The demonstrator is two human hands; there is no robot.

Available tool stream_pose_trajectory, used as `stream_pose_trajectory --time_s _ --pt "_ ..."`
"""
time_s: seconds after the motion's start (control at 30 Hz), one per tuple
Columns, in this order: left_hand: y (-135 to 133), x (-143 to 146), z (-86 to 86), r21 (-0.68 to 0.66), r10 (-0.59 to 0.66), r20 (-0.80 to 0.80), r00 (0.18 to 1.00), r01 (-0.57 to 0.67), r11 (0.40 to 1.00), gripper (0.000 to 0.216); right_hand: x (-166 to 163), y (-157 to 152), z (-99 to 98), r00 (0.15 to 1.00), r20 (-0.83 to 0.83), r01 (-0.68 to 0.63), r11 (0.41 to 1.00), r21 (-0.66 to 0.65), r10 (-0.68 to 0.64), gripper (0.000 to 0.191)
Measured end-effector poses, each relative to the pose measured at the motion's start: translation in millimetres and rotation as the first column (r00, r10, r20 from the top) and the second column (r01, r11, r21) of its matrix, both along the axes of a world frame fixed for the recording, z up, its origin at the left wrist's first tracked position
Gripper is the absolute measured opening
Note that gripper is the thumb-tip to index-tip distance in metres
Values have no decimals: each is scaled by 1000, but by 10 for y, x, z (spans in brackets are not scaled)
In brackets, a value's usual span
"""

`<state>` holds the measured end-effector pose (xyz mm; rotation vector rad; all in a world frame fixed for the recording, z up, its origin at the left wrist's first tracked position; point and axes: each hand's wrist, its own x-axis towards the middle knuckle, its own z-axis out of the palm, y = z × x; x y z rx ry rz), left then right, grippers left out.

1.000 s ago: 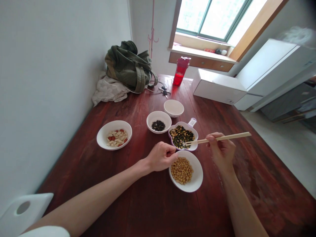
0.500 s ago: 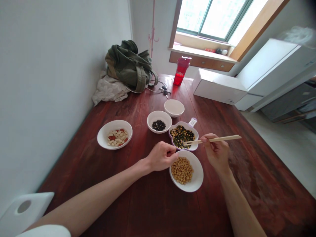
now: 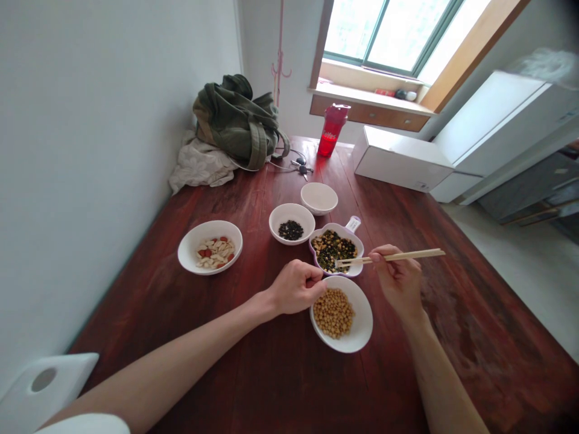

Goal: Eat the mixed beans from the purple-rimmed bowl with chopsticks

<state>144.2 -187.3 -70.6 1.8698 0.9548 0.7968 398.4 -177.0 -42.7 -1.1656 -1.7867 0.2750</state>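
My right hand (image 3: 398,278) grips a pair of wooden chopsticks (image 3: 393,257) whose tips rest in the purple-rimmed dish of mixed beans (image 3: 335,249). My left hand (image 3: 296,287) is curled into a loose fist against the left rim of the white bowl of soybeans (image 3: 342,314), just in front of the mixed dish. I cannot make out anything inside that fist. Behind sit a white bowl of black beans (image 3: 291,223) and an empty white bowl (image 3: 319,198). To the left stands a white bowl of peanuts and red beans (image 3: 210,246).
All bowls stand on a dark red wooden table (image 3: 253,361) set against a white wall. At its far end lie a green bag (image 3: 237,120), keys (image 3: 301,166), a red bottle (image 3: 332,129) and a white box (image 3: 398,158). A white object (image 3: 40,386) sits at bottom left.
My right hand drew the chopsticks left and closer, so the tips sit deeper over the mixed dish. My left hand has stayed by the soybean bowl.
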Motion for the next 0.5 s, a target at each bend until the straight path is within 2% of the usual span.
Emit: stream_pose_trajectory --time_s 0.5 --pt "-6 5 26 -3 4 16 1000 -4 1000 41 20 -10 21 998 69 4 1000 24 -6 16"
